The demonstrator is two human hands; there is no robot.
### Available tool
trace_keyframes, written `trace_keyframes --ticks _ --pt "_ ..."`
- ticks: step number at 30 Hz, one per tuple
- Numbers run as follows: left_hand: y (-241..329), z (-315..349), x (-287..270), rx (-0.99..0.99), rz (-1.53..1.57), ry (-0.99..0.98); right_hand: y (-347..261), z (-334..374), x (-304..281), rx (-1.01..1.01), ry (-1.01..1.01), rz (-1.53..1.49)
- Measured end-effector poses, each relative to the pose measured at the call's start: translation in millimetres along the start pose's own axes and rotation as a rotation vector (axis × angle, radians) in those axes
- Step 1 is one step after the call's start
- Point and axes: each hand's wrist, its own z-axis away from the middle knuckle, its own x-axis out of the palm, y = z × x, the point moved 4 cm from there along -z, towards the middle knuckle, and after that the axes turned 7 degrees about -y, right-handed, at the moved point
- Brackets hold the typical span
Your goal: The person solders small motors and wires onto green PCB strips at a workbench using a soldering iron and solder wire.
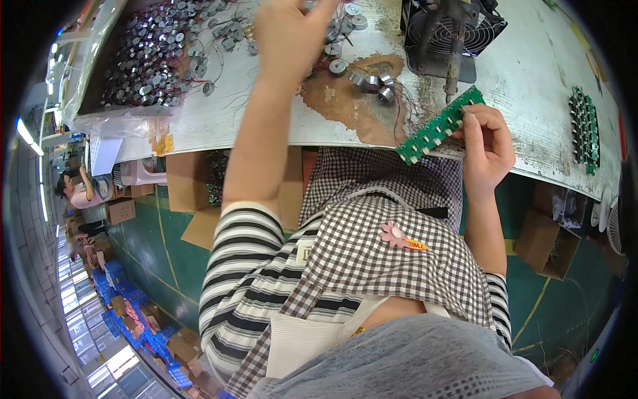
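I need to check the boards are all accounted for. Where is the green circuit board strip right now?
In the head view, the green circuit board strip is held in the right hand at the workbench's near edge, just below the small black fan.

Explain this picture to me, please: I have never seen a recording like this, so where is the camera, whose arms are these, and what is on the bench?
There is no machine here. One wide fisheye camera sits on a person's head and looks down, so straight edges bend and the person's own checked apron fills the lower middle. Both arms come up from below. The right hand holds a long green circuit board strip at the bench edge. The left hand reaches up to small round metal parts with thin wires scattered on the worn white workbench; whether it grips one I cannot tell. Farther left lies a big pile of the same parts. A black fan stands behind, and more green boards lie at right.
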Motion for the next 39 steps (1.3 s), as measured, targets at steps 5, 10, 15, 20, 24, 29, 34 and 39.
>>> trace_keyframes --ticks 5,10,15,20,24,29,34,39 --pt "-39 -52 7 0.288 -0.667 -0.004 4 -1 2 0.024 -0.009 -0.016" --pt "-93 -69 32 0.16 -0.428 -0.133 5 -1 1 -0.001 -0.007 -0.008" --pt "-89 -64 5 -0.092 -0.313 0.015 6 0 0 0.008 -0.005 0.0" --pt "-34 -20 -14 0.221 0.581 0.178 4 -2 2 -0.022 -0.009 -0.018" --pt "-7 47 19 -0.36 0.813 -0.252 3 -2 2 -0.016 -0.027 -0.029" --pt "13 96 71 -0.614 0.875 -0.523 2 -1 1 -0.01 -0.099 -0.111" --pt "13 91 83 -0.444 0.861 -0.424 -5 -3 2 -0.073 -0.112 0.13" --pt "17 89 88 -0.385 0.701 -0.477 -11 -3 3 -0.15 -0.125 0.178"
